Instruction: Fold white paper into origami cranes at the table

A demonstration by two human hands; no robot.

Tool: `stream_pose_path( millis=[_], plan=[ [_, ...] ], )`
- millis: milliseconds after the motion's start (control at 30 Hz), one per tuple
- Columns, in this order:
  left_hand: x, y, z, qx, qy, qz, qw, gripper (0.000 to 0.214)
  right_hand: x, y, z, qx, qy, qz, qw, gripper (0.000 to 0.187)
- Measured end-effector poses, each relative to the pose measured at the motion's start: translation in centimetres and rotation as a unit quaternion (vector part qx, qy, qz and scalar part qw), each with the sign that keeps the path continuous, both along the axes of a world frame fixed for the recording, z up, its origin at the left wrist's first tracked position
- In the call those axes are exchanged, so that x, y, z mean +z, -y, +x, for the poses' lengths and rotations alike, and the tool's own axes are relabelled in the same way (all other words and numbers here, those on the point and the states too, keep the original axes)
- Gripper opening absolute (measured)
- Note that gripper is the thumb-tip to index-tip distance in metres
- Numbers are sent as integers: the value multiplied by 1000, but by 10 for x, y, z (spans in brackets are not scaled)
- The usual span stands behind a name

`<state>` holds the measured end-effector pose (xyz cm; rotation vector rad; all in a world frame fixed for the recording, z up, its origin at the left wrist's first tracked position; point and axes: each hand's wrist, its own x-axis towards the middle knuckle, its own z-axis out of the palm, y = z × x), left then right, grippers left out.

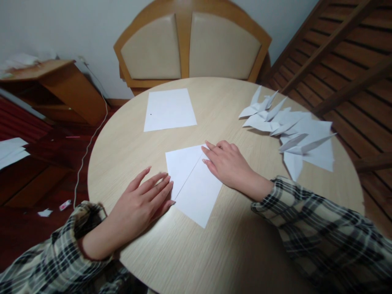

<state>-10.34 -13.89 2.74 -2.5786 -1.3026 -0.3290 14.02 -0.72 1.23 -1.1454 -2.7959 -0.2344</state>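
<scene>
Biggest: round lt-wood surface (pixel 220 118), filling most of view's ctr & lower part. Upper R: dk-wood slatted structure (pixel 330 61), running diag. past surface's R edge. Far side: wood-framed backrest (pixel 150 49) w/ 2 cream panels, just beyond surface's rim. L: wood cabinet (pixel 67 87) by wall, white stuff on top, too blurred to ID.

Plaid sleeves next: L sleeve (pixel 52 257) at lower L, R sleeve (pixel 321 237) at lower R, over surface.

On surface, R side: row of folded white paper figures (pixel 295 122), wing-like pts up; they overlap, so exact ct. unclear. White flat paper (pixel 324 155) lies right beside & partly behind them.

Main item: worked white sheet (pixel 196 192), flat nr. middle of surface, btwn & partly under the hands. Thin diag. line runs across it, approx. from R fingertips to L thumb; can't tell if crease or folded edge. 2nd white sheet (pixel 170 110) lies flat farther off, toward backrest, well apart from figures, w/ tiny dk dot nr. its L edge.

Hands, both palm down: L hand (pixel 143 200) spread, fingers fairly straight, index a bit apart, tips at sheet's L edge. R hand (pixel 231 165) on sheet's upper R, fingers slightly bent, tips nr. top corner; can't tell if thumb & index pinch paper there.

Smallest: thin white cord (pixel 88 143) down L side to floor; pink/white packet (pixel 65 205) & white scrap (pixel 45 212) on floor, lower L.
</scene>
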Motion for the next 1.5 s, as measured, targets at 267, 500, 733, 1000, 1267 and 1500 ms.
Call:
stream_pose_path(
  millis=[267, 500, 733, 1000, 1267, 1500],
  plan=[
    [2, -1, 4, 4, 0, -32, 999, 32, 1, 0, 1, -2, -6, -4, 1000, 43],
    [4, -11, 0, 4, 30, -49, 998, 31, 1, 0, 2, 0, -5, -1, 1000, 44],
    [-2, -27, -11, -12, 66, -32, 997, 20, -2, 0, 1, 0, -6, 7, 1000, 44],
    [-3, -25, -12, 47, 58, -76, 994, 22, 0, 1, 1, -2, -4, 3, 1000, 44],
    [-7, -31, -16, 100, 65, -142, 983, 54, -2, 1, 1, -4, 2, 8, 1000, 44],
    [-12, -46, -25, 101, 58, -164, 980, 90, -1, 0, 1, -1, -5, 4, 1000, 44]
  ],
)
